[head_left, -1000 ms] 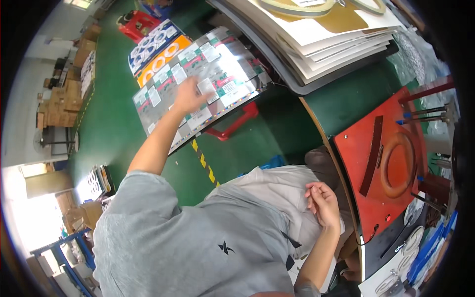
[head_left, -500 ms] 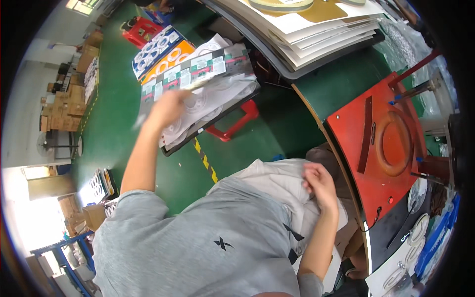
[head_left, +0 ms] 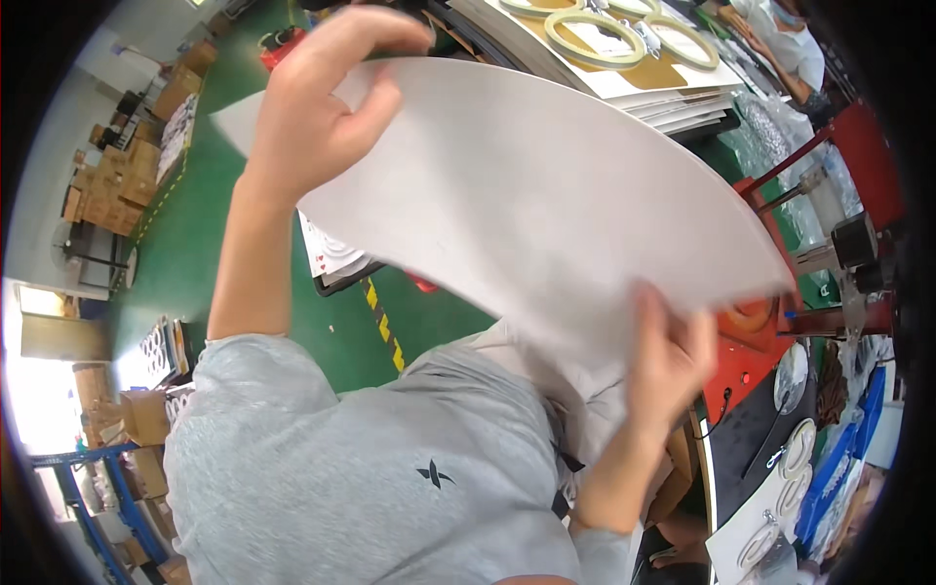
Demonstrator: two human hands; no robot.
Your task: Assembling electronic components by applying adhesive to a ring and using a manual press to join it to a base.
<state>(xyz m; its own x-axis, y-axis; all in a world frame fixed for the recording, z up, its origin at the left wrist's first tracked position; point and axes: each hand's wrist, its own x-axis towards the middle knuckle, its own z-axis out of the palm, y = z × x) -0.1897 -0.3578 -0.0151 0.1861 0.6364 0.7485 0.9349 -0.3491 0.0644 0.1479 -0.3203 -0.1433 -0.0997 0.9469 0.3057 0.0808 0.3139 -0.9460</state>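
A large white sheet (head_left: 526, 175), bowed along its length, stretches across the middle in front of me. My left hand (head_left: 317, 117) grips its upper left edge, thumb on the near face and fingers curled over the top. At the lower right edge my right hand (head_left: 668, 366) pinches the sheet, slightly smeared by motion. Behind its right end stands a red press (head_left: 736, 366), largely covered. Part of a pile of printed sheets (head_left: 336, 258) shows below the white sheet at the left; the rest is hidden.
Beyond the sheet is a stack of boards (head_left: 682, 109) with pale ring-shaped pieces (head_left: 595, 41) on top. Similar rings lie on a white board (head_left: 751, 541) at lower right. Another person (head_left: 780, 44) is at the far right. Cartons (head_left: 122, 185) line the left wall.
My left hand has come up from the pile with the white sheet. My right hand has moved from near my lap onto the sheet's edge. The sheet now covers most of the press.
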